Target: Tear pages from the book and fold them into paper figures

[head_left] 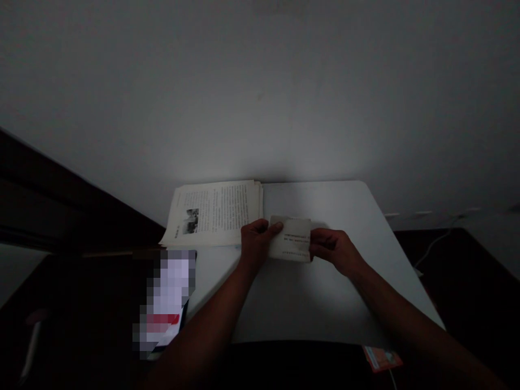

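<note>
Both hands hold a small folded sheet of printed paper (291, 239) just above a white table (325, 292). My left hand (257, 241) grips its left edge, thumb lying on top. My right hand (332, 247) pinches its right edge with curled fingers. The paper shows a few lines of small print. An open book (215, 212) with text and a small photo lies flat on the table just left of my left hand.
A pale wall fills the upper view. A blurred-out rectangle with a red band (166, 303) sits at the table's left edge. An orange printed item (382, 358) pokes out below the table's front right. A white cable (436, 246) runs at right over dark surroundings.
</note>
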A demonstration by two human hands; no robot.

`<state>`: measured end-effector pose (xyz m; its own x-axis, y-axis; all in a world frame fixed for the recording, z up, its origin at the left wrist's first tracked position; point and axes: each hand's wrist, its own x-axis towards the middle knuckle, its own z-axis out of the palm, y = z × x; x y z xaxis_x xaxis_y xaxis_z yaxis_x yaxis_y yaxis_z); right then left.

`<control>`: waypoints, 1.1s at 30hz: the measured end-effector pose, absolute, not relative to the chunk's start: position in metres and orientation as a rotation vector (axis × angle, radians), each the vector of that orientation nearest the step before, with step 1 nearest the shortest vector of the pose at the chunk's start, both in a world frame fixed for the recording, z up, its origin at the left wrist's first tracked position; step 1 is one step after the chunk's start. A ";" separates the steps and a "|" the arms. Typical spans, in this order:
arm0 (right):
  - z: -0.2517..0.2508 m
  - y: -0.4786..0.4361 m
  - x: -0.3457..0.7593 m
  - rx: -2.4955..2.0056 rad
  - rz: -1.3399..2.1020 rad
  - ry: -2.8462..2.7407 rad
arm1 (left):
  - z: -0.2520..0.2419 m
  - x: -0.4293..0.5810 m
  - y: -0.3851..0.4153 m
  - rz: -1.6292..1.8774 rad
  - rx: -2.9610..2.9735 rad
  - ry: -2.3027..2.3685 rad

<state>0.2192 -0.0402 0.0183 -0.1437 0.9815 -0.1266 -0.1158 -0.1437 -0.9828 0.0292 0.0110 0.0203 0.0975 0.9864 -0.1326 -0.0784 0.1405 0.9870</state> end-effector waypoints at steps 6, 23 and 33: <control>0.019 -0.037 0.222 -1.307 1.165 -1.113 | 0.023 0.031 0.006 0.701 1.206 0.986; 0.022 -0.041 0.221 -1.348 1.147 -1.686 | 0.028 0.032 0.007 0.351 1.593 0.793; 0.018 -0.040 0.226 -1.364 0.922 -1.263 | 0.031 0.030 0.003 0.572 1.304 0.909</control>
